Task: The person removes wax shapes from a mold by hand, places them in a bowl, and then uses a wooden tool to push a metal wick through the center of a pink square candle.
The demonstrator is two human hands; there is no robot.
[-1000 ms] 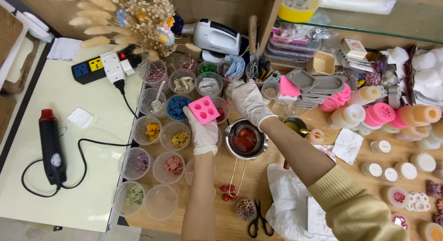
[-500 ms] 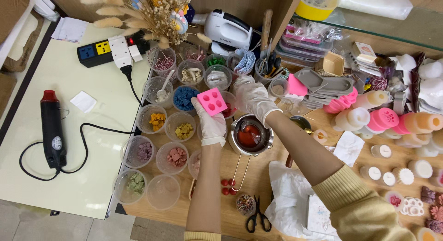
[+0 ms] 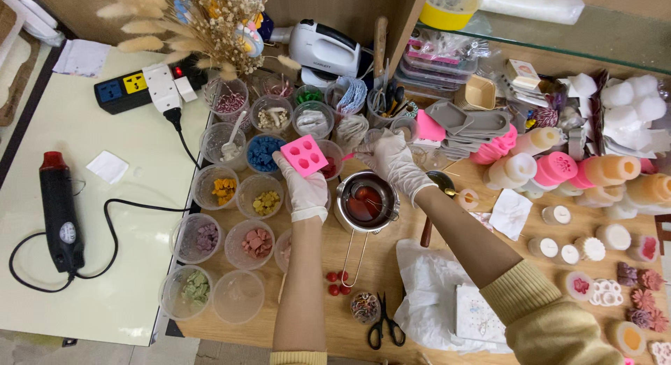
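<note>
L hand [image 3: 302, 185], white glove, pinches the pink silicone mould [image 3: 305, 155] by its lower edge, held tilted in the air just left of the metal melting pot [image 3: 365, 201]; fingers closed on it. Mould prob. light, soft, bendy; judge it best held at the rim or a corner, not mid-face, since it would flex. 4 cavities showing.

R hand [image 3: 391, 159], also gloved, sits over the pot's far rim, fingers curled; can't tell if it holds anything. Pot holds dark red liquid, likely hot melted wax, so likely spill-prone; wire handle [image 3: 354, 256] points toward near edge of the wooden desk [image 3: 391, 281].

Counts: 1 mould in hand, 1 pot, 3 small red balls [image 3: 336, 281] by the handle end, 1 pr black scissors [image 3: 383, 323] near the near edge, 1 black heat gun [image 3: 59, 211] on the pale mat at left, approx. a dozen clear tubs [image 3: 224, 190] of coloured bits along the desk's left edge. Exact tub count unclear, a few hidden behind the arm.
</note>
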